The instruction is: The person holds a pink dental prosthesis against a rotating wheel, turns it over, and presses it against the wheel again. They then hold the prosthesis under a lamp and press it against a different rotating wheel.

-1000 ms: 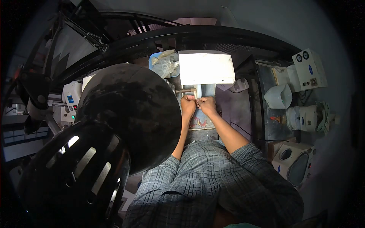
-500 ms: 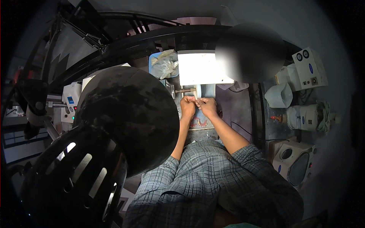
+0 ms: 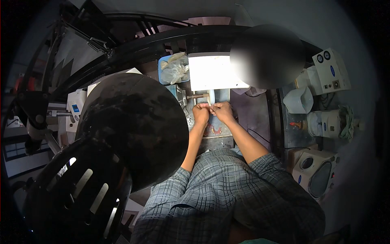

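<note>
Both hands meet at the near side of a pale wheel, which sits on the shaft of a bench machine. My left hand has its fingers curled and pressed together. My right hand touches it fingertip to fingertip, its fingers closed too. Something small and pale shows between the fingertips, too small to make out. Just below the hands, reddish denture-like pieces lie in a shallow tray.
A large black lamp shade fills the left side, close to my left forearm. Beyond the wheel stand a bright white panel and a blue basket of plastic bags. White machines and a white container are at the right.
The view has shifted slightly. More of the reddish pieces shows below my hands, which stay together near the wheel.
</note>
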`<action>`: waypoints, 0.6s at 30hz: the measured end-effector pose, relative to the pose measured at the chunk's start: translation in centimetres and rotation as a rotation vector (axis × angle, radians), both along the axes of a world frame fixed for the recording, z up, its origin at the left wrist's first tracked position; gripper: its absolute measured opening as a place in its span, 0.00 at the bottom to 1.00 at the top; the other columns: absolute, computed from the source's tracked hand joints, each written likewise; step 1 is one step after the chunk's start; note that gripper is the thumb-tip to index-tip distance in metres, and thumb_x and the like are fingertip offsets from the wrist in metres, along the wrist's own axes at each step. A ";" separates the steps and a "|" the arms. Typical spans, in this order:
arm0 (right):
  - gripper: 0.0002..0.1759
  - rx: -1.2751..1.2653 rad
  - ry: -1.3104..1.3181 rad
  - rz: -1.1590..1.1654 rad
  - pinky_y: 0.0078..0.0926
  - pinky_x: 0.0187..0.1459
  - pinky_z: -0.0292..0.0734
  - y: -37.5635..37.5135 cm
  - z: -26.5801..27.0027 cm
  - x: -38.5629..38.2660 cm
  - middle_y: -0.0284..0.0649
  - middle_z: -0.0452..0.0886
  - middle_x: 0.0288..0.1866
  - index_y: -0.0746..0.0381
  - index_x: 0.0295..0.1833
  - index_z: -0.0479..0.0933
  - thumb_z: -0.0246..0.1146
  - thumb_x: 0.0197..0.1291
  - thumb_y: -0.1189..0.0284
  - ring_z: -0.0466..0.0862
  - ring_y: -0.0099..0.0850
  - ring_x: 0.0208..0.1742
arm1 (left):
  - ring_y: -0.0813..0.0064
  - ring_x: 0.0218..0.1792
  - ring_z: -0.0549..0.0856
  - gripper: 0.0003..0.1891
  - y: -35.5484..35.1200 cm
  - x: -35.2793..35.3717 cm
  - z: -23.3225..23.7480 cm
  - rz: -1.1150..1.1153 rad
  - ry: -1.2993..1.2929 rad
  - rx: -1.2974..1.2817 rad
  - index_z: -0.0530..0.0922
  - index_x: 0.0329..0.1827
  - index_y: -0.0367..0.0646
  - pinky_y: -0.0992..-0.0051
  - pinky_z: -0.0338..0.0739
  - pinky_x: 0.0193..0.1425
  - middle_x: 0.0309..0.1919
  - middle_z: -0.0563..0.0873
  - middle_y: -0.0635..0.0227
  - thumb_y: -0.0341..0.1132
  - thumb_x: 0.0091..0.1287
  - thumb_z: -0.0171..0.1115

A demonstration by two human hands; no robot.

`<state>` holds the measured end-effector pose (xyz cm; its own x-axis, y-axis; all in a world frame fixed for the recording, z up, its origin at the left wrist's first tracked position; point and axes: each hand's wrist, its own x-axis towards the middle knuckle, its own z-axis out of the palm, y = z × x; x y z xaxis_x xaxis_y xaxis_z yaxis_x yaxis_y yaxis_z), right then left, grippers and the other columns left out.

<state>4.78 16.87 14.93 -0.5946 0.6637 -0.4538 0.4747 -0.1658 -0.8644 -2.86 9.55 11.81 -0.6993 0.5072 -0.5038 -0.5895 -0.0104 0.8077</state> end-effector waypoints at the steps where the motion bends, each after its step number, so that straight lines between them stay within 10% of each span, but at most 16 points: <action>1: 0.10 -0.001 0.002 0.003 0.16 0.26 0.73 0.0 0.1 0.0 0.34 0.79 0.21 0.70 0.30 0.80 0.59 0.58 0.74 0.75 0.18 0.22 | 0.75 0.21 0.78 0.03 0.0 0.1 0.0 0.003 0.002 -0.001 0.71 0.29 0.32 0.78 0.73 0.26 0.23 0.79 0.60 0.17 0.55 0.52; 18: 0.07 -0.103 -0.076 -0.058 0.17 0.25 0.74 0.4 0.6 -0.8 0.38 0.80 0.24 0.71 0.32 0.79 0.61 0.56 0.76 0.78 0.20 0.22 | 0.73 0.20 0.77 0.03 0.7 0.1 0.1 0.105 -0.058 -0.137 0.73 0.26 0.31 0.76 0.71 0.22 0.22 0.79 0.59 0.17 0.53 0.50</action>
<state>4.03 17.25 15.51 -0.5174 0.6438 -0.5637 0.5255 -0.2808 -0.8031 -2.74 10.22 11.90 -0.7124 0.3564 -0.6045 -0.6369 0.0332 0.7702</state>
